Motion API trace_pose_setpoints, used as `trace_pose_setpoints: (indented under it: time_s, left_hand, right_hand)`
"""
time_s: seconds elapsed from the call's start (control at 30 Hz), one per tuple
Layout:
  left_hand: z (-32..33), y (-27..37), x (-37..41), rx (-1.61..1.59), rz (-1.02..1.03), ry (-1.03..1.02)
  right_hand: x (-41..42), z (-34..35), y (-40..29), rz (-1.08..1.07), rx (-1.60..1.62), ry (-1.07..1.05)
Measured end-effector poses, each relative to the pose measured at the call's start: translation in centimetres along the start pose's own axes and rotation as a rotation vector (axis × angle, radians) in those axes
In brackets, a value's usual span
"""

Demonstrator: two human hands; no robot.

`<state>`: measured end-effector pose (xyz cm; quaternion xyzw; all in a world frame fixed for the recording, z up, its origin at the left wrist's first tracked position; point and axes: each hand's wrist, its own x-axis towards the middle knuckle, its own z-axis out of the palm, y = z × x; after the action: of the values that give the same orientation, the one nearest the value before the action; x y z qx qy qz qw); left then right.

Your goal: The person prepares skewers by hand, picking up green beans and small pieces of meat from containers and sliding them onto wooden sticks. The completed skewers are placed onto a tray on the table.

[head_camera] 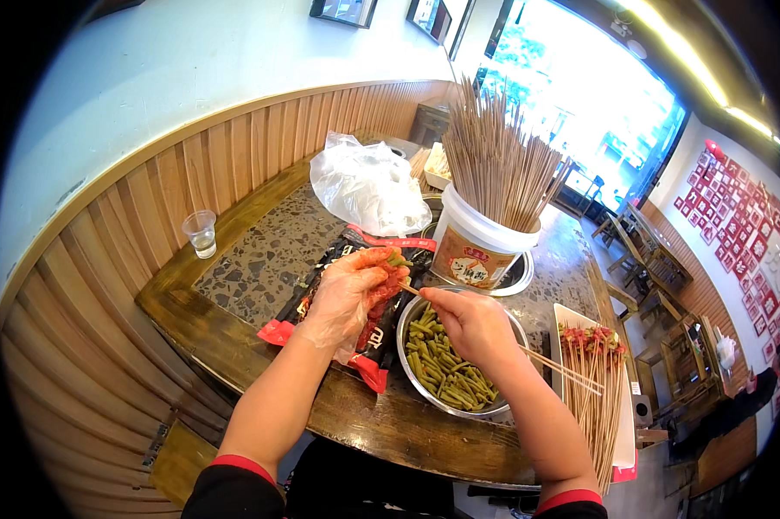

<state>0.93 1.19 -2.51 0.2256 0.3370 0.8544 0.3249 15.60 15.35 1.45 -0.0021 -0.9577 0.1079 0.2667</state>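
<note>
My left hand (338,298), in a clear plastic glove smeared red, pinches a piece of red marinated meat (383,292) with a green bean piece (398,259). My right hand (477,324), bare, grips a few thin wooden skewers (562,371). The tip of one meets the meat at my left fingers; whether it has pierced it, I cannot tell. Under my left hand lies an opened black and red plastic package (383,353) holding more red meat. Cut green beans (451,370) fill a round metal bowl (411,363) below my right hand.
A white bucket (445,250) packed with wooden skewers (494,156) stands behind the bowl. Right, a white tray (625,428) holds several loaded skewers (594,376). A crumpled plastic bag (370,185) and plastic cup (202,235) sit on the table (247,272). A person (747,402) is far right.
</note>
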Motion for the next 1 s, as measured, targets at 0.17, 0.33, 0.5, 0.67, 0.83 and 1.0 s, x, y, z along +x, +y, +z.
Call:
trace_pose_setpoints:
  time_s: [0.17,0.33,0.5,0.67,0.83,1.0]
  left_hand:
    - [-0.5,-0.2,0.4,-0.09,-0.019,-0.048]
    - [-0.5,-0.2,0.4,-0.102,-0.034,-0.041]
    - [-0.2,0.0,0.3,-0.105,-0.055,-0.051]
    - [-0.3,-0.2,0.2,-0.091,-0.065,-0.039]
    - [-0.4,-0.8,0.5,-0.002,-0.06,0.002]
    - [0.4,-0.4,-0.1,0.203,-0.046,0.034]
  right_hand:
    - [0.0,1.1,0.0,-0.041,0.032,0.087]
    - [0.3,1.4,-0.3,-0.055,0.018,0.117]
    - [0.4,1.4,-0.7,-0.038,-0.007,0.126]
    - [0.4,1.7,-1.2,-0.01,-0.107,0.116]
    - [0.6,1.8,-1.5,-0.017,-0.191,0.119]
    - [1.0,1.4,-2.6,0.012,-0.325,0.052]
